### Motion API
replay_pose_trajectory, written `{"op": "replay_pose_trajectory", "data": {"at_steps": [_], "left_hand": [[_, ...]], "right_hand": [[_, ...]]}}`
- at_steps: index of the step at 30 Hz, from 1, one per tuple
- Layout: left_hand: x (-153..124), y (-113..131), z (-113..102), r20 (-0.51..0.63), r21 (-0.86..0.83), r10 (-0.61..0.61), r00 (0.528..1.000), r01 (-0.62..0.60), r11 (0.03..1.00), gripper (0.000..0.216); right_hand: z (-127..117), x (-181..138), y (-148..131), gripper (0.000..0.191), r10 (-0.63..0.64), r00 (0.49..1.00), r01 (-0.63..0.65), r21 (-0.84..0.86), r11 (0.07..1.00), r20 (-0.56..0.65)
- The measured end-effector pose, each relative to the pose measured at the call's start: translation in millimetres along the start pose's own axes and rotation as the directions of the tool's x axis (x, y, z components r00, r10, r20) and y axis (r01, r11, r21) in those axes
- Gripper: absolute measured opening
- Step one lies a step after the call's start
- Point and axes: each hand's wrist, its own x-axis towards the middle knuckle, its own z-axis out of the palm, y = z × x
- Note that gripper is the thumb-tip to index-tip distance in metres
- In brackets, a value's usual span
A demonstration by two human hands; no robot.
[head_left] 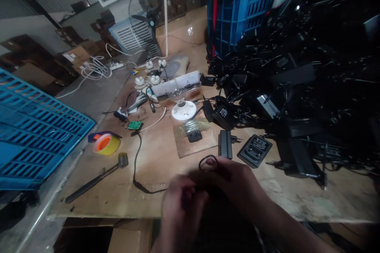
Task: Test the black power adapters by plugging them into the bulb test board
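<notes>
Both my hands meet at the near edge of the wooden workbench [154, 166]. My right hand [234, 184] is closed on a thin black cable [208, 164] that loops above its fingers. My left hand [181, 201] is blurred by motion, its fingers curled close to the right hand, and what it holds does not show. A black cord [136, 162] runs from the hands up to a small green circuit board [135, 125].
A hammer [97, 178] and a roll of yellow tape [105, 143] lie at the left. A lamp socket [184, 110] stands on a wooden block mid-bench. Black power adapters [255, 149] lie ahead, and a large heap of them [311, 79] fills the right. Blue crates [32, 134] stand left and behind.
</notes>
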Motion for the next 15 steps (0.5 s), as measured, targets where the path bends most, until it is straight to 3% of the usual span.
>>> {"op": "replay_pose_trajectory", "data": {"at_steps": [3, 5, 7, 9, 11, 13, 15], "left_hand": [[-6, -13, -1, 0.172, 0.145, 0.228, 0.958, -0.254, 0.956, 0.021], [2, -14, -7, 0.204, 0.148, 0.256, 0.945, -0.288, 0.946, 0.028], [12, -9, -13, 0.216, 0.082, 0.176, 0.96, -0.197, 0.977, 0.03], [18, -4, -16, 0.152, -0.057, 0.011, 0.988, -0.002, 0.998, 0.038], [21, -2, -15, 0.08, -0.207, -0.16, 0.984, 0.174, 0.963, 0.029], [24, -3, -11, 0.069, -0.29, -0.253, 0.965, 0.262, 0.92, 0.025], [27, -6, -9, 0.097, -0.307, -0.27, 0.958, 0.287, 0.907, 0.037]], "right_hand": [[-4, 1, -3, 0.024, -0.078, 0.997, 0.077, -0.176, 0.981, -0.003], [-1, 3, -3, 0.032, -0.156, 0.987, 0.161, -0.353, 0.922, 0.041], [6, 6, -1, 0.037, -0.17, 0.981, 0.196, -0.503, 0.842, 0.097], [15, 9, 3, 0.039, -0.145, 0.975, 0.219, -0.597, 0.772, 0.169], [21, 9, 5, 0.043, -0.138, 0.961, 0.264, -0.651, 0.712, 0.239], [24, 6, 4, 0.046, -0.174, 0.948, 0.313, -0.688, 0.655, 0.266], [23, 1, -2, 0.047, -0.273, 0.937, 0.347, -0.697, 0.628, 0.22]]}}
